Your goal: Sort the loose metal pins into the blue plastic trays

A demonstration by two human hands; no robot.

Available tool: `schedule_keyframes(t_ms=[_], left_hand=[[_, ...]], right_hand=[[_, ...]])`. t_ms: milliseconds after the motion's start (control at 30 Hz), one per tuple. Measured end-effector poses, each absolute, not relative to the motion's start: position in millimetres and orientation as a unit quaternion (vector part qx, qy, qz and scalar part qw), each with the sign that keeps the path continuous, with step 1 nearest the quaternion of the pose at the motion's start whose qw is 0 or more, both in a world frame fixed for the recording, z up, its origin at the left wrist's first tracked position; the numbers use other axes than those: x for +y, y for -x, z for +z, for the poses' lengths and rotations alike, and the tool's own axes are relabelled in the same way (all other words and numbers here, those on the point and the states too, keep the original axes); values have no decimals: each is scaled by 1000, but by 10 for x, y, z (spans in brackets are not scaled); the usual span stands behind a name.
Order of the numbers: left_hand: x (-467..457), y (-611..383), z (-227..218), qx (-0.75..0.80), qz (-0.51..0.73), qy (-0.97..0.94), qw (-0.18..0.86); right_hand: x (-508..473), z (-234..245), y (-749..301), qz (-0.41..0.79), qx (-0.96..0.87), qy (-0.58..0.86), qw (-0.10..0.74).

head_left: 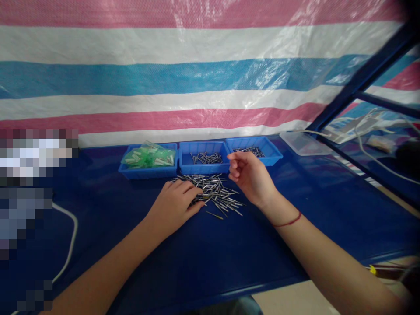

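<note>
A loose pile of silvery pop rivets (218, 192) lies on the dark blue table in front of three blue bins. My left hand (179, 199) rests on the pile's left side, fingers spread over the rivets and thumb apart from them. Above the pile's right side, my right hand (251, 175) is raised with its fingers curled together; whatever they may hold is too small or hidden to make out. Rivets lie in the middle bin (203, 168) and in the right bin (271, 153), which my right hand partly covers. One single rivet (215, 215) lies nearer to me.
The left bin (147, 174) holds green and clear plastic packets (151, 156). A clear plastic lid (305, 144) lies right of the bins. A dark metal frame (357, 94) and cables stand at right; a white cable (75, 227) runs at left. Striped sheeting (197, 76) hangs behind.
</note>
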State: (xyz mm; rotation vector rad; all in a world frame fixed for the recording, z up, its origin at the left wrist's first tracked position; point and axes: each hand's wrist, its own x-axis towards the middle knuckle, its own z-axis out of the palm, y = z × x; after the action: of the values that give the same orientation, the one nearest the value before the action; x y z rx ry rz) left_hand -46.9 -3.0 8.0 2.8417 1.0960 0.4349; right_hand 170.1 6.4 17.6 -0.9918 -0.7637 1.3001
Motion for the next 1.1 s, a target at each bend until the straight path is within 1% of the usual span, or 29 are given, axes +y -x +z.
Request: schedule_keyframes(t_ms=[167, 267, 400, 467, 533, 633, 767, 933, 1100], left_hand=[[-44, 445, 95, 353, 146, -924, 15], [-39, 455, 122, 362, 194, -912, 19], [-31, 470, 179, 429, 321, -838, 106], [-41, 467, 205, 442, 359, -807, 155], [-60, 454, 216, 436, 376, -795, 190], [-87, 420, 197, 430, 391, -775, 247], [-94, 395, 145, 435, 425, -722, 330], [-88, 423, 116, 449, 408, -728, 319], [-89, 427, 127, 445, 420, -729, 306]], right_hand=[[19, 136, -1635, 564, -372, 423, 604], [-14, 119, -1604, 527, -445, 432, 581], [-89, 130, -1542, 414, -649, 427, 474], [-126, 120, -1496, 370, -718, 406, 429], [-153, 92, -1451, 342, -751, 391, 407], [-167, 43, -1410, 338, -751, 396, 406], [-158, 23, -1405, 354, -728, 402, 428], [-166, 52, -1395, 353, -738, 388, 425], [-176, 67, -1398, 359, -743, 383, 416]])
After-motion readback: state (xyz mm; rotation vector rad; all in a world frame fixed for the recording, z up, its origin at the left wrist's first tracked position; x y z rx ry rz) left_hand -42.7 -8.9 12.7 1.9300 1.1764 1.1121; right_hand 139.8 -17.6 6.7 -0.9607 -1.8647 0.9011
